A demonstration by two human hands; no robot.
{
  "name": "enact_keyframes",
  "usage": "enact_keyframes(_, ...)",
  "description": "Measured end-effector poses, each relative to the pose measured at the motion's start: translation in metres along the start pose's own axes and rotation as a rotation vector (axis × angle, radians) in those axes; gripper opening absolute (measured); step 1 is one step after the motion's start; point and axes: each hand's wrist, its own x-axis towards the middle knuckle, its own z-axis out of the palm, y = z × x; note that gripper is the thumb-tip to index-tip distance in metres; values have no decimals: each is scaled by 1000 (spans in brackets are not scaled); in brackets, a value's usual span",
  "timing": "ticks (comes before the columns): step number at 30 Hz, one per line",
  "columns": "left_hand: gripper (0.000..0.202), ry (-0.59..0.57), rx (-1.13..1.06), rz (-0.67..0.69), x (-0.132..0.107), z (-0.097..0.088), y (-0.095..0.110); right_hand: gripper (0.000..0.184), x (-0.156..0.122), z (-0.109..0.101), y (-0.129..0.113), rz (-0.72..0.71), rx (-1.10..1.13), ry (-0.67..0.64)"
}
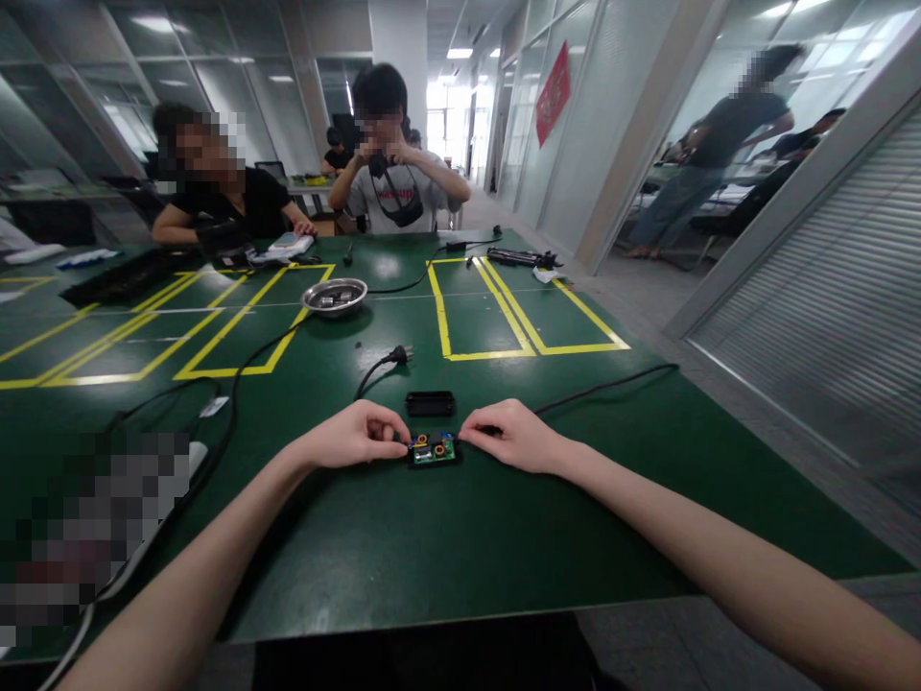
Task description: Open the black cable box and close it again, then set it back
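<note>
A small green circuit board (433, 449) with copper coils lies in a black case half on the green table (446, 537), straight ahead of me. My left hand (356, 435) pinches the board's left end with closed fingertips. My right hand (512, 435) grips its right end, fingers curled, where a black cable (611, 384) leaves toward the right. A black case lid (430, 403) rests just behind the board, apart from both hands.
A black power plug (398, 357) with its cord lies behind the lid. A metal bowl (334, 297) with small parts stands farther back. Yellow tape lines (496, 312) mark the table. Two people sit at the far edge; another stands at the right.
</note>
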Motion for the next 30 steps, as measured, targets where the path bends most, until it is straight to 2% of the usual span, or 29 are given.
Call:
enact_keyframes(6,35,54,39,67,0,4,1,21,-3,-3,1,-55,-55,-71)
enact_keyframes(12,30,39,61,74,0,2,2,19,-3,-3,-1,-84,-90,-55)
enact_keyframes(20,23,82,152,155,0,2,0,17,-2,-3,-3,-166,-72,-53)
enact_keyframes(26,22,93,191,146,1,6,1,18,-3,-5,-7,-248,-226,-77)
enact_keyframes(30,17,125,194,111,2,10,2,12,-4,-6,-11,-290,-352,-95)
